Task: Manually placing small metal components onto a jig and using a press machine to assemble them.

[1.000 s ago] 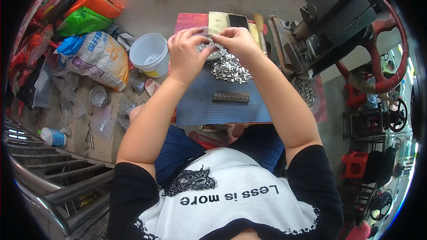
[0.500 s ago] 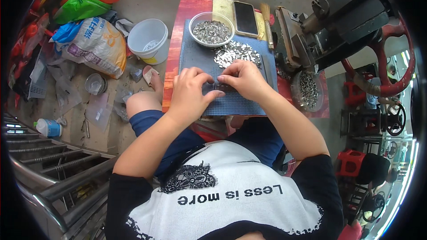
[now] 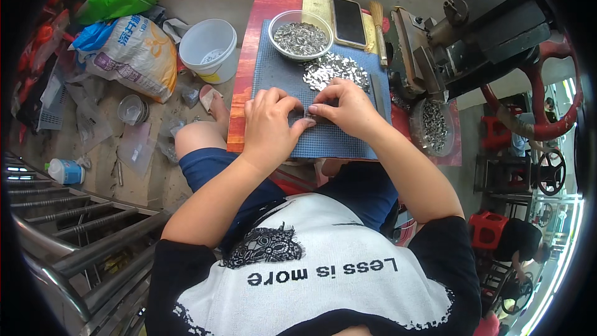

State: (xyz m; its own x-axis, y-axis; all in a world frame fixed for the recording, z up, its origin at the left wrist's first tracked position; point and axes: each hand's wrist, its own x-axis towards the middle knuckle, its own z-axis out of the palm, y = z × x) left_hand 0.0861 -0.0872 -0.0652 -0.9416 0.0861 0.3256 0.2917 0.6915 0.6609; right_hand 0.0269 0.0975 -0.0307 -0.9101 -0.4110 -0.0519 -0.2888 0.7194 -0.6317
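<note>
My left hand [image 3: 268, 126] and my right hand [image 3: 348, 109] meet over a blue gridded mat [image 3: 336, 143] at the front of a small table. Both thumbs and index fingers are bent around a tiny dark piece, mostly hidden by the fingertips. My right thumb and index finger are pinched together; the left ones curve in from the other side. Just beyond my right hand lies a loose pile of small silvery metal pieces [image 3: 329, 71]. Behind it stands a clear round bowl [image 3: 300, 36] filled with similar slim pieces.
A phone [image 3: 349, 22] and a brush [image 3: 377, 31] lie at the back. At right stand a dark press [image 3: 429, 50] with a red handwheel [image 3: 535, 87] and a tub of metal pieces [image 3: 432, 127]. A white bucket [image 3: 209, 50] and sacks [image 3: 134, 59] are on the left.
The whole view has shifted slightly. My left thumb and index finger have drawn a little closer to the right fingertips; both hands stay over the same spot on the mat.
</note>
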